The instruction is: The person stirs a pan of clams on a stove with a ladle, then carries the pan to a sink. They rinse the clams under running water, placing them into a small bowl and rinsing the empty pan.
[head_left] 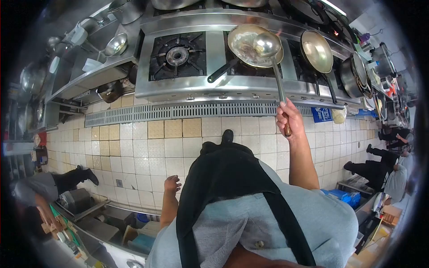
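Observation:
My right hand (290, 117) is wrapped round the wooden-ended handle of a long metal ladle (278, 76). The ladle's round bowl (267, 44) is over the right side of a frying pan (243, 40), overlapping its inner surface in this view. Whitish, shiny residue shows inside that pan, which stands on a burner with its black handle (222, 70) pointing toward the front left. Down by my left side, my left hand (172, 183) hangs away from the stove, fingers loosely curled and apart, holding nothing.
A second pan (317, 51) sits on the right burner, beside stacked pots (353, 78). The left burner (177, 56) has a bare grate. A metal bowl (116, 45) rests on the left counter. A floor grate (178, 114) runs before the stove. Other people stand left and right.

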`<state>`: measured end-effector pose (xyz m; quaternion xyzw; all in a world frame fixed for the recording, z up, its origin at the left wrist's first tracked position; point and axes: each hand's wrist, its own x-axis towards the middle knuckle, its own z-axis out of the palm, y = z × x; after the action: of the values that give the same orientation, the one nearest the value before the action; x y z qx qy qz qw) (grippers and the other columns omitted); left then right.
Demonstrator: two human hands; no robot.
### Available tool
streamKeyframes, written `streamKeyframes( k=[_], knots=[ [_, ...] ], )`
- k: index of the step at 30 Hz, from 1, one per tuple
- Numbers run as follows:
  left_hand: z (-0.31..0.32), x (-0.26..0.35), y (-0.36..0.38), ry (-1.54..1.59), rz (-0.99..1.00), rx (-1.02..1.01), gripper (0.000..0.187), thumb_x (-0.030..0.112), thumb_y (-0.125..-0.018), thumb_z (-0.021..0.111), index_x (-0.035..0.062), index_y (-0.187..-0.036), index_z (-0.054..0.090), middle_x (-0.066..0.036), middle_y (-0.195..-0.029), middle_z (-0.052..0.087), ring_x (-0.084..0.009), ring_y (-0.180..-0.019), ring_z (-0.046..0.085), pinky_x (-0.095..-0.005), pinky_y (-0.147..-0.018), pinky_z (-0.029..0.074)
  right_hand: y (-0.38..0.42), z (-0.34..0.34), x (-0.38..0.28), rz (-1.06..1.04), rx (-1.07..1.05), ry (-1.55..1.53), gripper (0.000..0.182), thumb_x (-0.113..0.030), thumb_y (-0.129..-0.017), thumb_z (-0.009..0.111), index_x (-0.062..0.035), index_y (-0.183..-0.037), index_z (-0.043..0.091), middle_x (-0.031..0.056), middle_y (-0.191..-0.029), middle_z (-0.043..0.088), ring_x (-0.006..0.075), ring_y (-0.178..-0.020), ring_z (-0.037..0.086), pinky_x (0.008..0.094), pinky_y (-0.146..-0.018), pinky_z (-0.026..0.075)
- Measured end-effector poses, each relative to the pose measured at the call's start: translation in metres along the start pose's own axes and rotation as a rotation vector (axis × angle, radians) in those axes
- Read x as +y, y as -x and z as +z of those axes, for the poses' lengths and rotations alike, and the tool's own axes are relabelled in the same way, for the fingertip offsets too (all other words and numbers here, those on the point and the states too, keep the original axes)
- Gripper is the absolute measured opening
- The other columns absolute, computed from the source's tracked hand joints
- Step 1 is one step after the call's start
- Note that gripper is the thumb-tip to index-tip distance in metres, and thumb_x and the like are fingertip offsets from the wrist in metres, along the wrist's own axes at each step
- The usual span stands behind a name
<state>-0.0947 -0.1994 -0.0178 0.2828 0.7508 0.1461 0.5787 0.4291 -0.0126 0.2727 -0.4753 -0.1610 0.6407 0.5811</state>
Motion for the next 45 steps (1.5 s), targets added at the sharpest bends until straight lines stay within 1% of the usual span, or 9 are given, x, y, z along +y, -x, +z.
streamKeyframes(
  k=[6, 11, 13, 19, 23, 25, 30, 40, 45],
  knots=[
    [0.011, 0.013, -0.021, -0.072, 0.026, -0.04, 0.04, 0.027, -0.092, 0.058, 0.0036, -0.125, 0.056, -0.01, -0.107, 0.064, -0.0194, -0.069, 0.063, -0.0328, -0.055, 0.048, -0.03, 0.011, -0.005, -0.079, 0.115, 0.373, 0.043, -0.015, -0.094, 0.06, -0.0083, -0.134, 0.045, -0.0017, -0.07, 0.051, 0.0048, -0.045, 0.043, 0.0205, -0.036, 0.037],
    [0.019, 0.041, -0.029, 0.019, -0.023, 0.046, 0.039, 0.028, -0.092, 0.059, 0.0044, -0.122, 0.058, -0.01, -0.106, 0.065, -0.019, -0.067, 0.063, -0.0325, -0.054, 0.047, -0.053, 0.003, -0.01, 0.033, 0.003, 0.276, 0.042, -0.015, -0.095, 0.058, -0.0086, -0.134, 0.044, -0.0012, -0.071, 0.051, 0.005, -0.044, 0.043, 0.0209, -0.035, 0.037],
    [0.029, 0.078, -0.024, 0.319, -0.215, 0.037, 0.037, 0.028, -0.091, 0.059, 0.004, -0.12, 0.059, -0.009, -0.103, 0.065, -0.0187, -0.066, 0.062, -0.0319, -0.054, 0.046, -0.056, 0.001, -0.012, 0.084, -0.042, 0.252, 0.042, -0.016, -0.096, 0.058, -0.0088, -0.134, 0.042, -0.0006, -0.071, 0.051, 0.005, -0.045, 0.043, 0.0209, -0.035, 0.037],
    [0.058, 0.117, -0.035, 0.228, -0.113, 0.036, 0.035, 0.027, -0.091, 0.06, 0.0034, -0.118, 0.059, -0.009, -0.1, 0.065, -0.0168, -0.063, 0.061, -0.031, -0.052, 0.045, -0.046, -0.013, -0.022, 0.155, -0.051, 0.053, 0.046, -0.014, -0.095, 0.058, -0.0092, -0.137, 0.041, 0.0013, -0.072, 0.052, 0.0047, -0.043, 0.044, 0.0204, -0.033, 0.036],
    [0.043, 0.107, -0.066, -0.027, 0.023, -0.105, 0.031, 0.026, -0.093, 0.058, 0.0061, -0.117, 0.06, -0.008, -0.098, 0.065, -0.0178, -0.063, 0.061, -0.0345, -0.053, 0.047, -0.034, -0.022, -0.024, 0.069, -0.028, 0.204, 0.056, -0.011, -0.093, 0.06, -0.0079, -0.145, 0.038, 0.0001, -0.068, 0.051, 0.0051, -0.041, 0.043, 0.0203, -0.034, 0.037],
    [0.037, 0.113, -0.075, -0.106, 0.085, -0.111, 0.03, 0.026, -0.094, 0.057, 0.0073, -0.117, 0.061, -0.008, -0.098, 0.065, -0.0193, -0.064, 0.062, -0.0363, -0.055, 0.048, -0.032, -0.021, -0.028, -0.021, 0.053, 0.485, 0.058, -0.007, -0.092, 0.058, -0.0066, -0.146, 0.036, -0.0012, -0.067, 0.05, 0.0057, -0.04, 0.044, 0.0216, -0.034, 0.038],
    [0.024, 0.174, -0.069, -0.131, -0.054, -0.039, 0.034, 0.026, -0.093, 0.056, 0.0084, -0.121, 0.06, -0.008, -0.104, 0.066, -0.0204, -0.071, 0.064, -0.0364, -0.06, 0.05, -0.03, -0.027, -0.034, -0.05, 0.187, 0.703, 0.063, -0.006, -0.091, 0.058, -0.0075, -0.149, 0.034, -0.0009, -0.062, 0.046, 0.0099, -0.042, 0.046, 0.0265, -0.037, 0.038],
    [0.045, 0.204, -0.066, 0.051, -0.077, -0.031, 0.039, 0.031, -0.091, 0.062, 0.0065, -0.122, 0.058, -0.009, -0.107, 0.066, -0.0205, -0.076, 0.065, -0.0346, -0.063, 0.05, -0.044, -0.013, -0.014, 0.102, 0.014, 0.281, 0.05, -0.013, -0.093, 0.059, -0.0076, -0.139, 0.04, -0.0017, -0.07, 0.048, 0.0041, -0.043, 0.042, 0.0206, -0.034, 0.037],
    [0.037, 0.147, -0.077, 0.1, -0.075, -0.056, 0.038, 0.03, -0.092, 0.06, 0.0058, -0.121, 0.058, -0.009, -0.107, 0.066, -0.0211, -0.075, 0.065, -0.0349, -0.062, 0.05, -0.045, -0.015, -0.012, 0.149, -0.04, 0.083, 0.053, -0.015, -0.094, 0.059, -0.0084, -0.141, 0.036, -0.0013, -0.072, 0.049, 0.0037, -0.043, 0.041, 0.0192, -0.034, 0.035]
  ],
)
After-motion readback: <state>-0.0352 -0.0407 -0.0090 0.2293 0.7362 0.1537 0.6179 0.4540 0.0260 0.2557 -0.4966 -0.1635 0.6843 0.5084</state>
